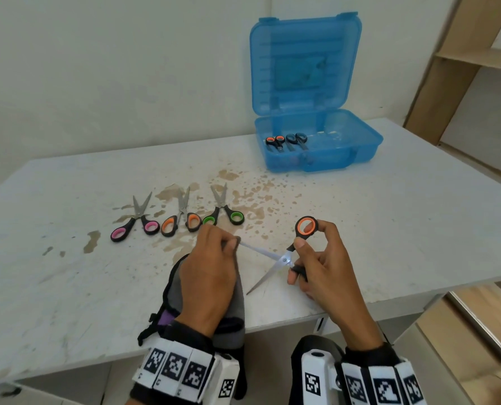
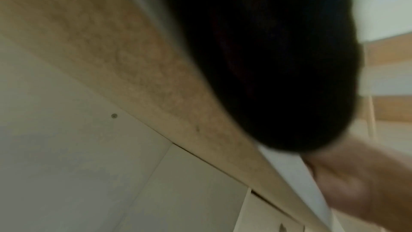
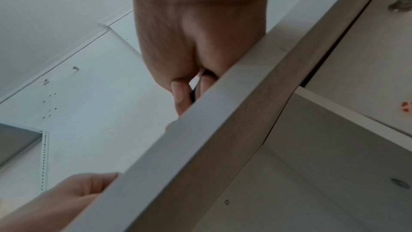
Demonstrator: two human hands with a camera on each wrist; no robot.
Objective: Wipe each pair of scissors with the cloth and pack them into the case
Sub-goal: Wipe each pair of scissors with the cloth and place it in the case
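Stained desk (image 1: 389,217): two scissors already in the blue case (image 1: 360,153), three unwiped (image 1: 179,217), my right hand (image 1: 325,267) grips the open orange pair (image 1: 284,258), left hand (image 1: 208,273) pinches cloth (image 1: 237,287) on its blade.

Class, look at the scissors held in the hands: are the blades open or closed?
Open. The held scissors show two blades spread in a V from the pivot.

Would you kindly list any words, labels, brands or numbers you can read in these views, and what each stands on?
No readable words, brands or numbers in any view.
Wristbands: black-and-white square marker patterns, no letters.
Tiny marks at the left band's lower edge: too small to read.
Blue case lid: a faint patch behind the plastic, too blurred to read.
Scissors: no print visible.
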